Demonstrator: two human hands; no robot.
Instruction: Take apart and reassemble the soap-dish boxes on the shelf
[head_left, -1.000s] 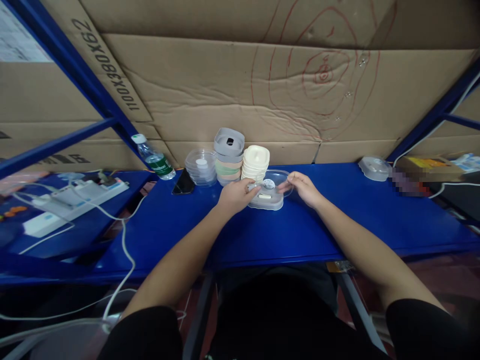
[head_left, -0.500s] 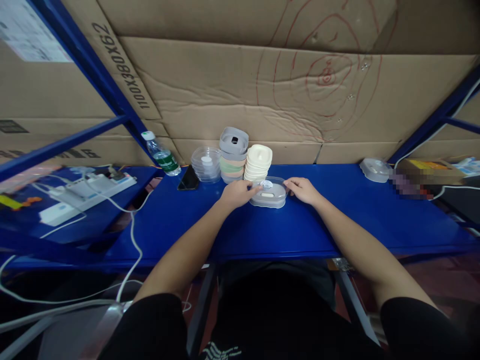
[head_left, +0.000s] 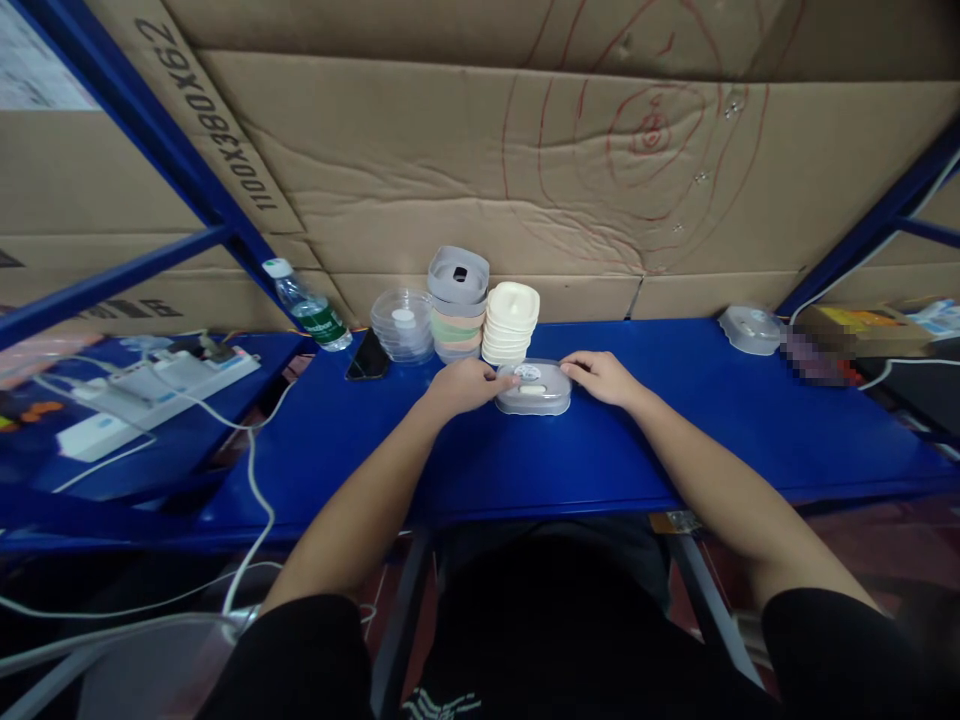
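Observation:
A small grey plastic container point(head_left: 531, 405) rests on the blue table, with a clear plastic lid point(head_left: 553, 379) over its top. The lid carries a round white label, and a pale oblong piece shows at its front. At the lid's left edge, my left hand point(head_left: 466, 386) is closed, its thumb on top near the label. My right hand point(head_left: 604, 377) grips the opposite edge, thumb and fingers close together; its fingertips are partly hidden. Just behind stand a stack of cream pieces point(head_left: 511, 318), a stack of grey, green and peach pieces point(head_left: 458, 325) and a clear plastic stack point(head_left: 403, 330).
A black phone point(head_left: 367, 356) and a water bottle point(head_left: 319, 318) are at the back left. Another lidded container point(head_left: 752, 330) sits at the back right, by a cardboard box point(head_left: 862, 330). A power strip point(head_left: 157, 400) with white cables lies left. Cardboard point(head_left: 420, 150) walls the back.
The clear lid has come down onto the grey container and sits flatter. Both hands have stayed at its edges. The camera view has shifted slightly.

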